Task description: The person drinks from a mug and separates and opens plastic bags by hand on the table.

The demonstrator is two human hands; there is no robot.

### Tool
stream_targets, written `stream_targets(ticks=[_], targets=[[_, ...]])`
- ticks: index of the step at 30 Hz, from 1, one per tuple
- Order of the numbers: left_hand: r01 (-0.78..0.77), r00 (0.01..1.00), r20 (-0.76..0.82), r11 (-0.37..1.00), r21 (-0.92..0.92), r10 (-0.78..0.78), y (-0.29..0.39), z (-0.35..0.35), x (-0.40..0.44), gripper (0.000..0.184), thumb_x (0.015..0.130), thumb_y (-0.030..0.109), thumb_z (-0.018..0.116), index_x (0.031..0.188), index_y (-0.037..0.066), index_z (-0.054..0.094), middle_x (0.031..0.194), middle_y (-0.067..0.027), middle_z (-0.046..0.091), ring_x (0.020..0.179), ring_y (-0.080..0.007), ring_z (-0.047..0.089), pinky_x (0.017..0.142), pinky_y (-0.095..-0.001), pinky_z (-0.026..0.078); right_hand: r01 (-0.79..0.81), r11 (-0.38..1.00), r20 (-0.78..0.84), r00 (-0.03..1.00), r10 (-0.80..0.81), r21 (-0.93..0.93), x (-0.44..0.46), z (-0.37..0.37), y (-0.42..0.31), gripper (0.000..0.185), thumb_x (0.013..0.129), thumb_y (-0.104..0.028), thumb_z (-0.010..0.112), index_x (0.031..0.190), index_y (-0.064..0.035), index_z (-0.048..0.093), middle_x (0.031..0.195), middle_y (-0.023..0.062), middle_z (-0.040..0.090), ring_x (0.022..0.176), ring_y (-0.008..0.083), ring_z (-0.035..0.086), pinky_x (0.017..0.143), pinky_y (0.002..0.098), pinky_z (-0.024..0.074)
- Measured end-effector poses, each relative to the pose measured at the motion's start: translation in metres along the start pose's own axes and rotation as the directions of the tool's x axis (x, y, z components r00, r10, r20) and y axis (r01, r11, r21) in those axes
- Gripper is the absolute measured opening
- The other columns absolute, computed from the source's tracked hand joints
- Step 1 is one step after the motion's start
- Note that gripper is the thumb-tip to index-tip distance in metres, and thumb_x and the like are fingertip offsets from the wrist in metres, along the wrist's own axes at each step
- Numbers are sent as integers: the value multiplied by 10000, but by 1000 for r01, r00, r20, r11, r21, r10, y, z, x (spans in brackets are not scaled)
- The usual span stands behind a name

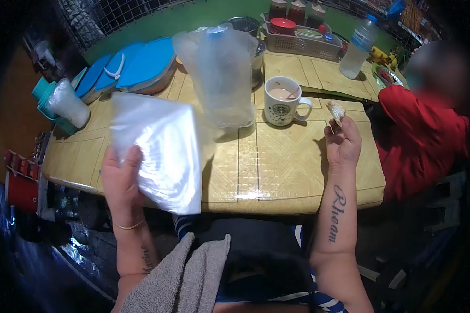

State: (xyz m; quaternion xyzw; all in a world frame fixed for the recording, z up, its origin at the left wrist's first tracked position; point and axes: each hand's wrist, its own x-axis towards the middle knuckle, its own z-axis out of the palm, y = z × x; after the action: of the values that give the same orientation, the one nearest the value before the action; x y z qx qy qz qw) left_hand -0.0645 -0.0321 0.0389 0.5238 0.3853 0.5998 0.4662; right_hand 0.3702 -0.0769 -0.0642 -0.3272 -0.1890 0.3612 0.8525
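My left hand [124, 169] grips a stack of clear plastic bags [167, 154] by its left edge, held above the table's front edge. The sheets catch the light and are slightly blurred. My right hand [344, 140] pinches a small piece of bread [336, 112] over the right part of the table. A white mug [281, 110] with a green round logo holds a milky brown drink and a stirrer or spoon handle. Left of the mug stands a tall translucent plastic pitcher or bag-like container [222, 83], whose exact kind I cannot make out.
A person in a red top [423, 130] sits at the right. Blue-lidded containers [146, 65] line the back left, near a teal holder [62, 122]. A water bottle [359, 47] and a condiment basket [303, 44] stand at the back. A grey towel [180, 276] hangs in front of me.
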Motion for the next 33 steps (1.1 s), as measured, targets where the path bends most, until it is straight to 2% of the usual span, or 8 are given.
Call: stream_targets(ticks=[5,10,12,14,17,21,25,33], targets=[[-214,965,-138,974,76,223,22,10,-9,354,945,108,658,1253,-37,559,1111,-113,658,996,-172,626,885,-296,499,11,1000,-41,999,-11,-3,-4,9,1,170,891,-126,683,1011,-19,630,935,63,660,850,190,616,744,341,480],[19,993,-110,869,495,41,-20,35,-25,309,926,180,698,1132,-22,590,1048,-98,659,926,-159,605,850,-316,496,-11,1000,10,1000,12,-29,6,-9,6,192,884,-159,705,1048,-77,647,999,42,661,910,214,628,771,383,498],[27,999,-47,754,656,6,-54,45,-28,434,876,228,756,1166,-26,558,1011,-170,669,918,-268,643,834,-377,507,-25,999,-10,1000,25,-36,4,-9,6,200,879,-158,707,1050,-75,647,988,41,661,899,214,630,771,383,496],[8,992,100,831,557,-76,-86,38,-31,550,840,242,778,1244,-30,522,1110,-224,622,1030,-347,610,895,-408,483,-33,999,-34,999,32,-31,4,-6,5,206,874,-155,707,1052,-70,646,972,44,662,883,215,632,768,383,496],[-216,972,111,600,770,208,-86,37,-32,649,807,179,779,1349,-6,476,1316,-209,522,1202,-319,508,1012,-404,415,-15,1000,-38,999,14,-25,-3,7,2,181,887,-134,690,1013,-16,635,906,51,654,826,174,611,726,326,490],[-474,844,282,388,790,457,-67,34,-20,623,770,222,778,1322,50,544,1350,-209,492,1229,-389,450,1082,-464,323,-16,999,-3,1000,16,-48,-4,8,2,172,891,-128,682,1010,-13,639,903,58,658,816,176,612,726,332,490],[-566,822,498,300,768,277,-59,41,-29,386,739,368,760,1051,142,735,1330,-175,544,1223,-373,464,1050,-488,307,-15,999,9,1000,15,-38,-6,10,1,148,893,-118,673,991,-11,646,917,63,665,818,176,612,722,334,486],[-587,810,544,340,735,221,-78,40,-27,410,761,381,760,1100,152,726,1331,-166,557,1194,-364,498,1040,-479,330,-28,994,79,996,37,-107,-4,10,7,162,887,-115,677,1008,-8,664,917,54,684,837,161,618,730,329,484]])
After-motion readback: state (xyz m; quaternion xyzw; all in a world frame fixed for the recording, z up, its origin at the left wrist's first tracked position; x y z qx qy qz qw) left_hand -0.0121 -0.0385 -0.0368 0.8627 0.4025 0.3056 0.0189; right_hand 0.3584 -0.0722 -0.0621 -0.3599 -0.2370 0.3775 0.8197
